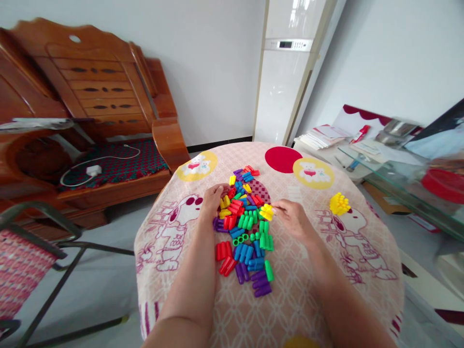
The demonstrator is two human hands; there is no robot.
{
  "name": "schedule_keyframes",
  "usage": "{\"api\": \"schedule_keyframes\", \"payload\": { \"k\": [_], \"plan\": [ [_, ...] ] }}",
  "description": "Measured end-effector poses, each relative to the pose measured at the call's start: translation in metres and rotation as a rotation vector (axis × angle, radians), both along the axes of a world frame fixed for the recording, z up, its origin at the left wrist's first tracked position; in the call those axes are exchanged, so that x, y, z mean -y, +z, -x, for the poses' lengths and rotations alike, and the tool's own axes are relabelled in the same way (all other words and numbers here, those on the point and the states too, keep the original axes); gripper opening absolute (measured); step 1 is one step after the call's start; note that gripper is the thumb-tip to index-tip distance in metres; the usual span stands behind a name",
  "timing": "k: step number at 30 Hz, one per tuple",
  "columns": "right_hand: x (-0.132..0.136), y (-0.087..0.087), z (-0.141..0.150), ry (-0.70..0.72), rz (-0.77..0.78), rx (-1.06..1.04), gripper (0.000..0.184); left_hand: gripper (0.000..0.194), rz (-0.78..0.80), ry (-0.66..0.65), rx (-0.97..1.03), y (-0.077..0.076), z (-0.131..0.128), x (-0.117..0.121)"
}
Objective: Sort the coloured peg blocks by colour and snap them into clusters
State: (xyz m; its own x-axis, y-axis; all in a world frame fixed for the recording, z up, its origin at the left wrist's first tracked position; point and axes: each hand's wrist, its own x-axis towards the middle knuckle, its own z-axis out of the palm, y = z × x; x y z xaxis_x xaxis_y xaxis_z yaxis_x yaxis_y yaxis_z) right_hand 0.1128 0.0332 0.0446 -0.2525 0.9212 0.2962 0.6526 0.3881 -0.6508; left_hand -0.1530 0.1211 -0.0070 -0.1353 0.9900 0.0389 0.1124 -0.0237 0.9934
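Note:
A pile of toy plastic blocks shaped like joined tubes (246, 220), in red, blue, green, purple and yellow, lies on the tablecloth before me. My right hand (292, 217), at the pile's right side, pinches a yellow block (267, 211) between thumb and fingers. On the pile's left edge rests my left hand (214, 198), its fingers extended beside some yellow blocks (225, 207); I see nothing held in it, though its palm side is hidden. Apart from the pile, a cluster of yellow blocks (340, 204) stands to the right.
The round table wears a pink patterned tablecloth (232, 319). Behind it stand a wooden bench (97, 82) with a white cable and a tall white air conditioner (286, 72). A folding chair (29, 270) is at left; a glass-topped table (402, 179) with papers and a pot is at right.

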Motion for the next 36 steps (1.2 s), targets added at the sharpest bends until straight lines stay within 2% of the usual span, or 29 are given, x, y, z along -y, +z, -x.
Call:
{"api": "schedule_keyframes", "payload": {
  "k": [2, 4, 6, 8, 10, 14, 17, 20, 23, 26, 29, 32, 36],
  "plan": [
    [-0.007, -0.008, -0.029, -0.061, 0.055, 0.123, 0.021, 0.042, 0.030, 0.039, 0.034, -0.002, 0.006, -0.001],
    [-0.011, -0.016, -0.048, -0.113, 0.062, 0.243, 0.023, 0.042, 0.057, 0.099, -0.059, -0.003, 0.014, -0.001],
    [-0.011, -0.020, -0.054, -0.212, 0.013, 0.315, 0.023, 0.042, 0.061, 0.111, -0.206, -0.001, 0.022, 0.001],
    [-0.008, -0.019, -0.049, -0.326, -0.049, 0.348, 0.022, 0.043, 0.051, 0.055, -0.321, 0.003, 0.028, 0.004],
    [-0.004, -0.014, -0.037, -0.370, -0.077, 0.377, 0.021, 0.044, 0.043, -0.046, -0.350, 0.008, 0.029, 0.007],
    [0.001, -0.006, -0.010, -0.280, -0.053, 0.527, 0.012, 0.056, 0.062, -0.193, -0.266, 0.011, 0.025, 0.007],
    [0.003, -0.006, -0.001, -0.249, 0.008, 0.666, 0.013, 0.061, 0.060, -0.190, -0.247, 0.006, 0.024, 0.002],
    [0.003, -0.006, -0.006, -0.249, 0.017, 0.685, 0.017, 0.059, 0.056, -0.152, -0.287, 0.001, 0.025, 0.000],
    [0.000, -0.002, -0.025, -0.315, 0.024, 0.614, 0.017, 0.058, 0.051, -0.142, -0.328, 0.000, 0.026, 0.000],
    [-0.004, 0.001, -0.058, -0.463, 0.066, 0.475, 0.019, 0.058, 0.048, -0.156, -0.330, 0.000, 0.027, -0.001],
    [-0.004, -0.001, -0.095, -0.620, 0.030, 0.341, 0.021, 0.060, 0.057, -0.152, -0.338, 0.000, 0.028, -0.005],
    [-0.002, -0.006, -0.124, -0.775, -0.040, 0.319, 0.021, 0.059, 0.061, -0.128, -0.375, -0.001, 0.027, -0.008],
    [0.001, -0.013, -0.142, -0.900, -0.026, 0.349, 0.025, 0.059, 0.059, -0.135, -0.366, -0.002, 0.027, -0.008]
  ]
}}
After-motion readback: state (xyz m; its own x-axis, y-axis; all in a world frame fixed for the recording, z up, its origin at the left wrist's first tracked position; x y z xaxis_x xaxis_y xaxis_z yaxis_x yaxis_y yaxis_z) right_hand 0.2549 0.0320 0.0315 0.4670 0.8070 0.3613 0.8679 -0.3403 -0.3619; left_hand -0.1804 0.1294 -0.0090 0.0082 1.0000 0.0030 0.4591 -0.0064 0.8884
